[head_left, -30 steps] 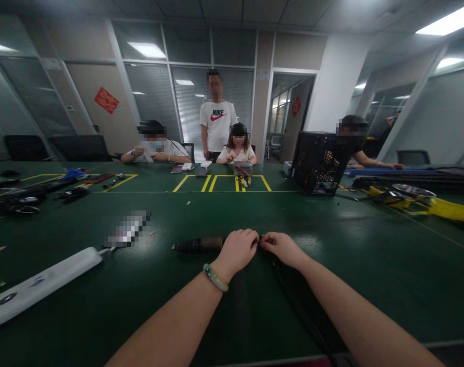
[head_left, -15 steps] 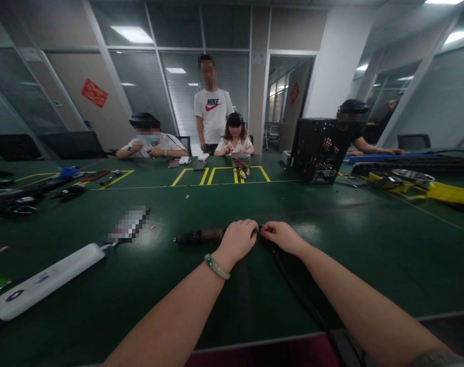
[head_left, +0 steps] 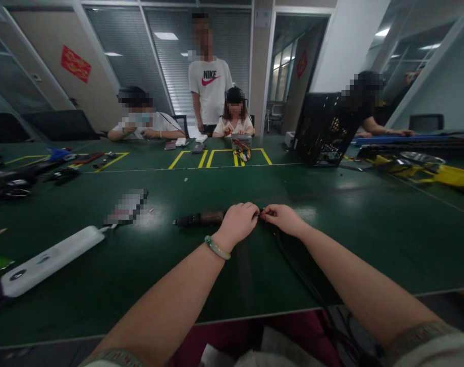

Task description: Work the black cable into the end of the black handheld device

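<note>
A dark electric screwdriver [head_left: 201,219] lies on its side on the green table, nose pointing left. My left hand [head_left: 237,221] is closed over its rear part, and a green bangle circles that wrist. Close to the left fingertips, my right hand [head_left: 283,220] pinches at the tool's tail end, where a black cable [head_left: 293,262] comes off. The cable runs down across the table and over the near edge. What exactly sits between the fingertips is hidden and dark; the right fingers seem to be on the cable's end.
At left lie a white power strip [head_left: 52,262] and a phone-like device [head_left: 127,206]. Beyond are cables and tools, yellow tape marks [head_left: 216,159], a power supply unit [head_left: 241,141] and a black computer case [head_left: 318,130]. Several people are across the table [head_left: 159,285].
The camera view has tilted downward, so the scene sits higher and more of the near edge shows. Both hands keep their places at the tool's rear end.
</note>
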Demonstrator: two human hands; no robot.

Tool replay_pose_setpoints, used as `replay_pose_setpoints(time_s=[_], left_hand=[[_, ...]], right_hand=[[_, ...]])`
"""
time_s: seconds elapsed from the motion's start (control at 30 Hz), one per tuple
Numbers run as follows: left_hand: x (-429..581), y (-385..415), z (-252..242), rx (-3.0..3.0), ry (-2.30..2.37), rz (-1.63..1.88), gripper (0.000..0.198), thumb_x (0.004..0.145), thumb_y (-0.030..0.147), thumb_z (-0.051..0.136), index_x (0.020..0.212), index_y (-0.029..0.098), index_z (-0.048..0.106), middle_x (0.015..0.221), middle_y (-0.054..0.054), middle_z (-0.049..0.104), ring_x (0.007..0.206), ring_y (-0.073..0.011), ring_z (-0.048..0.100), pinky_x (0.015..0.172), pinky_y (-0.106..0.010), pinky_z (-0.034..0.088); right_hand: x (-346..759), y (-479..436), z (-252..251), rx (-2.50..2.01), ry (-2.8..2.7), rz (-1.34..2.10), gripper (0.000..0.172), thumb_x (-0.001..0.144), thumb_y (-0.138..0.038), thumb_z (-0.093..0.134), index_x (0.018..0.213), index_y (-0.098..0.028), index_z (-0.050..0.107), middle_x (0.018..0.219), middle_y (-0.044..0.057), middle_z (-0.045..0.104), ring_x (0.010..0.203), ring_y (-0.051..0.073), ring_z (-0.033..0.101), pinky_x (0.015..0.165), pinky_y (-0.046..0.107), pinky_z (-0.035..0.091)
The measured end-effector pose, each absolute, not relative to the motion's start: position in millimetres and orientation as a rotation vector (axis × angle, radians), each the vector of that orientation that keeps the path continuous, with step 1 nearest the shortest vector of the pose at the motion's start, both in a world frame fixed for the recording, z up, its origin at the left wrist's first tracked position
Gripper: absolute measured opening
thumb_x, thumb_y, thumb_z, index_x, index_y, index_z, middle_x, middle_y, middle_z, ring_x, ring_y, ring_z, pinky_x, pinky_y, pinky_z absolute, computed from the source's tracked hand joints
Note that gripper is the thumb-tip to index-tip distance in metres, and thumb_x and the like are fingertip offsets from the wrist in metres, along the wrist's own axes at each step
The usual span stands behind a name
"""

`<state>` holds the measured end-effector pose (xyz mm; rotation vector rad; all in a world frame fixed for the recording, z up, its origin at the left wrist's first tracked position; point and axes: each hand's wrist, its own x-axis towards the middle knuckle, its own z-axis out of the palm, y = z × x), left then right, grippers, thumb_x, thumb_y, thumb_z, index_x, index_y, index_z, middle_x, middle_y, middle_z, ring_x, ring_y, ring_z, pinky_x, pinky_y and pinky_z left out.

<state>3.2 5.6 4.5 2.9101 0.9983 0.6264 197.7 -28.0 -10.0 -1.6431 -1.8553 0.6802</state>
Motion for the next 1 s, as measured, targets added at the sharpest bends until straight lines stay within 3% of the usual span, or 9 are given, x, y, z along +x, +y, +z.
replay_pose_setpoints(time_s=[0.2,1.0], left_hand=[[2.8,5.2,5.5,2.931,0.963,0.661,0.019,0.088,0.022,0.053,0.106,0.024,0.057,0.104,-0.002,0.061,0.092,-0.0191,0.058,0.083,-0.034,0.045],[3.4,9.5,3.0,2.943,0.921,0.631,0.015,0.089,0.024,0.051,0.102,0.022,0.059,0.102,-0.003,0.061,0.089,-0.0191,0.058,0.080,-0.034,0.044]], right_hand=[[198.5,-27.3,-10.6,-1.659,-1.876,0.635,0.016,0.081,-0.034,0.060,0.086,-0.021,0.069,0.074,-0.001,0.068,0.065,0.014,0.059,0.057,0.023,0.040],[198.5,-25.6,-5.8,-1.697,-1.918,0.636,0.017,0.082,-0.035,0.061,0.086,-0.021,0.069,0.074,-0.001,0.068,0.063,0.013,0.058,0.056,0.024,0.040]])
